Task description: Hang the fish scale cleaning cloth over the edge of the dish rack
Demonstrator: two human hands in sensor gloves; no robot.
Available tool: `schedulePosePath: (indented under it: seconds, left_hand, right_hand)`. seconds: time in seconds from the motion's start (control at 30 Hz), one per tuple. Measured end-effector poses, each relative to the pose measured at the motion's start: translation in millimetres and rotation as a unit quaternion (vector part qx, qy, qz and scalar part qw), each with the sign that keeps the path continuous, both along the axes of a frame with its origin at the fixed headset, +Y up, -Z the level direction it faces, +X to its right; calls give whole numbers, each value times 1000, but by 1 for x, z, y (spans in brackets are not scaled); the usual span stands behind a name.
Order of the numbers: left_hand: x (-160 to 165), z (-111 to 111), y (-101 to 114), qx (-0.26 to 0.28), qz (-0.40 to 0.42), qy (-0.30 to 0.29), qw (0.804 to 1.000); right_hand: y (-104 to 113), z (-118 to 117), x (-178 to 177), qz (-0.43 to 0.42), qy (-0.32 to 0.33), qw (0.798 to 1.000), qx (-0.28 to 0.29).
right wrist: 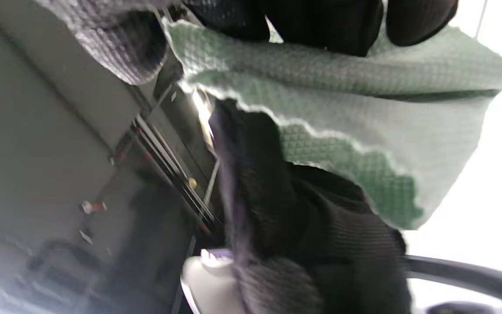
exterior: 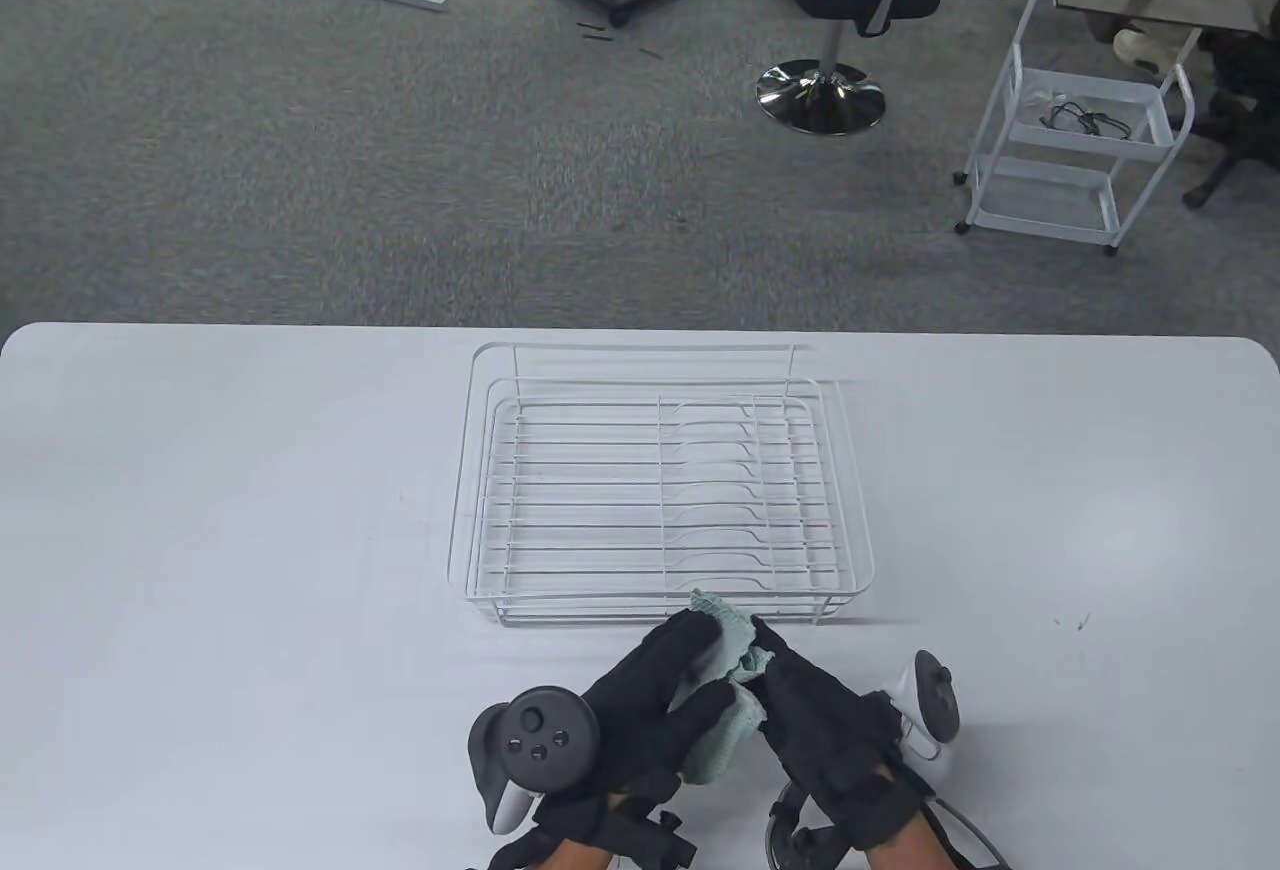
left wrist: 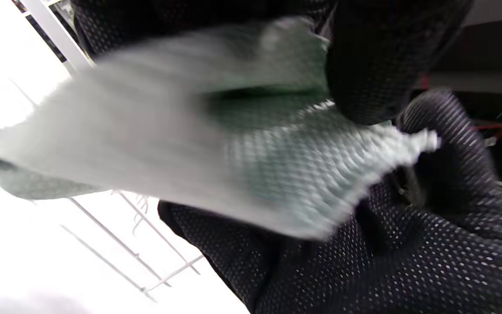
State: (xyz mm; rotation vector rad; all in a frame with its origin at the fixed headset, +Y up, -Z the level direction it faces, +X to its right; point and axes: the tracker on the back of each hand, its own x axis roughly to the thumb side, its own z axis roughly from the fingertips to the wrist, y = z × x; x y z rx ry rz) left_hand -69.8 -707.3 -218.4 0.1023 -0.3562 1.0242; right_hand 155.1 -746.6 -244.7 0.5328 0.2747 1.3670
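A pale green fish scale cloth [exterior: 728,680] is bunched between both gloved hands, just in front of the near edge of the white wire dish rack [exterior: 660,485]. My left hand [exterior: 660,690] grips its left side and my right hand [exterior: 800,700] grips its right side. The cloth's top corner reaches the rack's near rim. In the left wrist view the cloth [left wrist: 190,144] is blurred, with rack wires [left wrist: 116,244] behind it. In the right wrist view the cloth [right wrist: 364,109] hangs from my fingers [right wrist: 320,26], folded over itself.
The rack sits mid-table on the white table [exterior: 200,560]. Beyond the table's far edge is grey carpet with an office chair [exterior: 850,0] and a white trolley [exterior: 1080,130].
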Motion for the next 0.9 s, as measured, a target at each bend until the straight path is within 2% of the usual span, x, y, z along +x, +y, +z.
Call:
schedulePosePath:
  seconds: [0.07, 0.17, 0.3, 0.43, 0.57, 0.63, 0.73, 0.8, 0.9]
  left_hand:
    - [-1, 2, 1, 11, 9, 16, 1000]
    - [-6, 2, 0, 13, 37, 45, 998]
    - [-4, 2, -1, 10, 58, 20, 998]
    - [1, 4, -3, 21, 28, 19, 999]
    - [0, 3, -5, 18, 39, 21, 999]
    - [-2, 2, -8, 9, 73, -8, 997]
    - [-4, -4, -15, -40, 149, -70, 986]
    - [-3, -6, -17, -53, 160, -99, 981]
    - [-4, -5, -16, -41, 141, -82, 986]
  right_hand:
    - [4, 2, -1, 59, -17, 997, 51]
    - [7, 3, 1, 71, -53, 994, 57]
    - [9, 4, 3, 80, -111, 988, 70]
    - [9, 3, 3, 75, -101, 991, 45]
    - [10, 5, 3, 62, -135, 988, 29]
    - [13, 5, 5, 59, -152, 986, 42]
    - [20, 6, 10, 85, -172, 978, 76]
    - [24, 8, 12, 125, -213, 965, 92]
    - [26, 10, 11, 144, -234, 955, 113]
